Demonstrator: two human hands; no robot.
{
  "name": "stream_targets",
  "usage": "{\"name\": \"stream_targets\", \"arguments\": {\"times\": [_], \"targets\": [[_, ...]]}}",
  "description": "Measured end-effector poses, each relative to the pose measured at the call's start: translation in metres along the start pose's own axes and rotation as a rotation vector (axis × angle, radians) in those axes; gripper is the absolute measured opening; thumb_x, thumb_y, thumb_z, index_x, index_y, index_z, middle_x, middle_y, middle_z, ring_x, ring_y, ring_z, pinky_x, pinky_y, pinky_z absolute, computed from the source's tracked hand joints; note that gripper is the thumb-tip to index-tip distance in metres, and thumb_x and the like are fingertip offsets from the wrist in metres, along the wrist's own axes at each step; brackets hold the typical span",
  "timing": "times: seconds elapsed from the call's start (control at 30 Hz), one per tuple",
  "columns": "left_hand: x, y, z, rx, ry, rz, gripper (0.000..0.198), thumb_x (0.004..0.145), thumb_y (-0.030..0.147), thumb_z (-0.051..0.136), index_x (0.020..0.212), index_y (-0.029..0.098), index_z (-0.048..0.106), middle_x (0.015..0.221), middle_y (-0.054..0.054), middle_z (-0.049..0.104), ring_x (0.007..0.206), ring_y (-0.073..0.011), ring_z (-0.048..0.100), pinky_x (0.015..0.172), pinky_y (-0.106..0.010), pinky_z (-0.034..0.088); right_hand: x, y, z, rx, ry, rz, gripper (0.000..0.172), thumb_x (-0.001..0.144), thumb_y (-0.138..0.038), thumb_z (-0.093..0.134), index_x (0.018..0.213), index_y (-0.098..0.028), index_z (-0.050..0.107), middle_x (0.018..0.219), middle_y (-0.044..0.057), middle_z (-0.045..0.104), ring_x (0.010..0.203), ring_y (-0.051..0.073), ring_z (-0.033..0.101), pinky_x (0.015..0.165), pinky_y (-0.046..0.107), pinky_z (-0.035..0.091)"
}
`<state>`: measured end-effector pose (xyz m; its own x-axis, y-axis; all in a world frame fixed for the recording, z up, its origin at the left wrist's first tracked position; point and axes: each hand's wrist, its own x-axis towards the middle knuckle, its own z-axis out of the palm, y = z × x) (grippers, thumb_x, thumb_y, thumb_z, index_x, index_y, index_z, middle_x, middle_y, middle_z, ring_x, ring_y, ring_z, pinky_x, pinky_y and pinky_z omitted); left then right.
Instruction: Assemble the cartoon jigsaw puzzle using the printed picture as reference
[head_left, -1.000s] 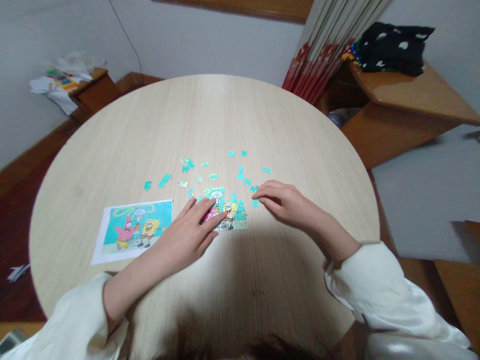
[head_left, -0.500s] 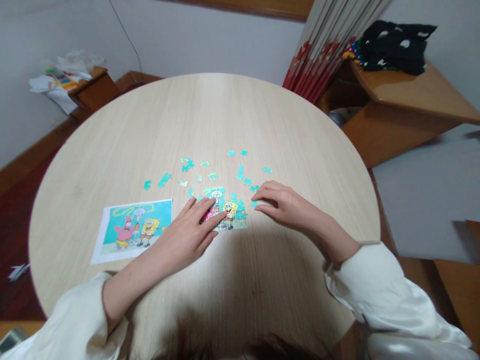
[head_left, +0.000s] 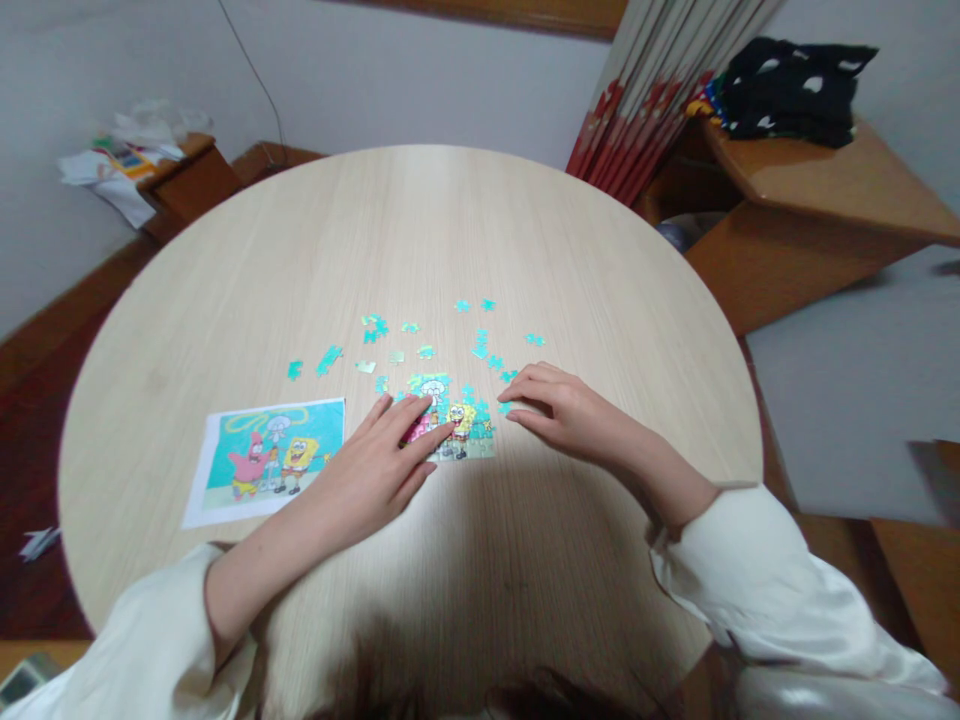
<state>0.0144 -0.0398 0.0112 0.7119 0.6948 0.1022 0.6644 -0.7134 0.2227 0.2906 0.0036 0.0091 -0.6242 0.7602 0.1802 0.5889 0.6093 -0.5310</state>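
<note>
My left hand (head_left: pixel 386 450) lies open with its fingers spread over the left part of a partly assembled jigsaw puzzle (head_left: pixel 480 447) of cartoon figures, hiding some of it. Just right of the puzzle, my right hand (head_left: pixel 555 405) is curled low over the table. A small teal puzzle piece (head_left: pixel 505 407) shows between its index finger and thumb. Another loose piece (head_left: pixel 509 376) lies close to the fingertips. More teal pieces are scattered beyond the puzzle, among them a cluster (head_left: pixel 375 328) and a pair (head_left: pixel 481 344).
A printed reference picture (head_left: pixel 274 455) of the same figures lies left of my left hand. Everything rests on a round wooden table (head_left: pixel 442 230). Behind are a red and white curtain (head_left: pixel 637 120) and a wooden cabinet (head_left: pixel 817 220) with black patterned cloth (head_left: pixel 795 92).
My right hand has shifted slightly left, toward the puzzle, and the teal piece at its fingertips has moved with it. My left hand stays in place.
</note>
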Motion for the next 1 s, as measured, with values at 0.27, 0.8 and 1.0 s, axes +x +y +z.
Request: {"name": "stream_targets", "arguments": {"times": [0.27,0.8,1.0], "targets": [[0.001,0.0027,-0.0026,0.004,-0.004,0.008,0.041,0.098,0.023,0.039,0.137,0.017,0.049,0.138,-0.021,0.045,0.129,-0.034,0.044,0.107,-0.06,0.036,0.0014,-0.0008,0.0,-0.014,0.002,-0.016,0.014,0.09,-0.02,0.055,0.098,-0.018,0.066,0.091,0.008,0.065,0.09,0.02,0.058,0.08,0.036,0.048],[0.0008,0.0049,-0.0024,-0.016,-0.001,0.003,0.038,0.096,0.021,0.041,0.132,0.017,0.054,0.139,-0.02,0.042,0.13,-0.0349,0.042,0.106,-0.06,0.037,0.0004,0.0027,0.0031,-0.009,0.054,0.049,0.02,0.089,-0.021,0.057,0.106,-0.019,0.067,0.096,0.009,0.069,0.092,0.021,0.061,0.081,0.038,0.049],[0.0004,0.0042,-0.0018,-0.046,0.015,-0.005,0.038,0.096,0.02,0.043,0.133,0.019,0.053,0.14,-0.019,0.043,0.131,-0.034,0.042,0.106,-0.06,0.036,0.0016,0.0014,0.0035,0.002,0.081,0.097,0.017,0.086,-0.02,0.061,0.102,-0.019,0.069,0.088,0.007,0.069,0.085,0.019,0.062,0.077,0.035,0.049]]}}
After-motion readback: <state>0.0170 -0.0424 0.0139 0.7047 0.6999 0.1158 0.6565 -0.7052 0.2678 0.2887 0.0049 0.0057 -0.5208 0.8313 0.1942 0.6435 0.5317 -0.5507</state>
